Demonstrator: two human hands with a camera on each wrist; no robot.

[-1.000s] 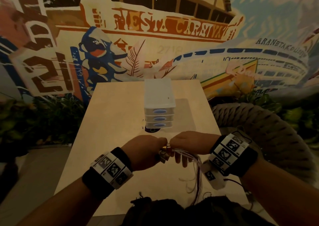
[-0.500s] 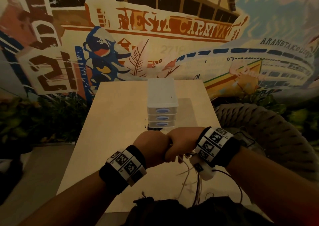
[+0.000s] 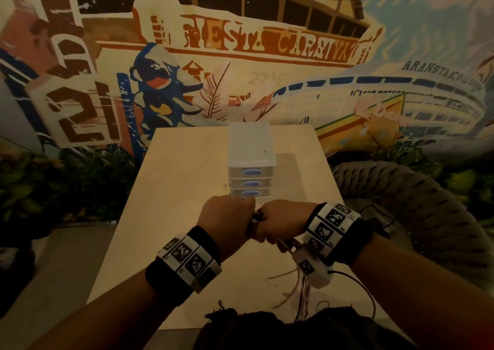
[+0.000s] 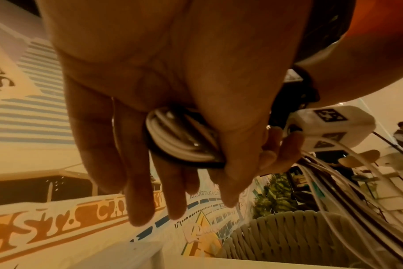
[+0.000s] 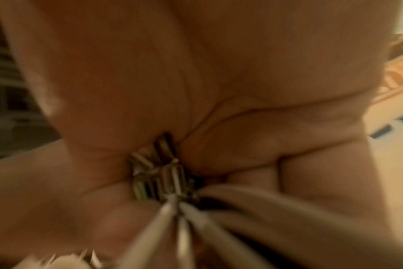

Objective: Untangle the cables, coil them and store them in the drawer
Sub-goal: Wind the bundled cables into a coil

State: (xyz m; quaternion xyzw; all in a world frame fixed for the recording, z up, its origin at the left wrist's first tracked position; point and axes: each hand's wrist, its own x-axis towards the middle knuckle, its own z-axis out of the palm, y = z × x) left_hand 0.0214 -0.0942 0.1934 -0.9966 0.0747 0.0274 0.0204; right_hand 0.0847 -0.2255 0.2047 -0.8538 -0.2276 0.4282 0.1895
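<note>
Both hands meet over the table's near half, just in front of the drawer unit (image 3: 251,162). My left hand (image 3: 227,224) holds a small coil of white and black cable (image 4: 184,143), pinched by the thumb against the fingers. Touching it, my right hand (image 3: 280,224) grips the cable bundle near its metal plugs (image 5: 159,178). The white strands (image 5: 173,227) run out of that fist. Loose cable ends (image 3: 302,290) hang below the right wrist toward the table's near edge. All three drawers, with blue handles, are closed.
The pale wooden table (image 3: 173,216) carries only the white drawer unit at its centre. A woven rope chair (image 3: 414,216) stands close on the right. A painted mural wall (image 3: 240,42) lies behind, with plants (image 3: 66,183) at the left.
Both hands have moved up and away from me, toward the drawer unit. The hanging cable loops under the right hand have grown shorter, and the right wrist has turned.
</note>
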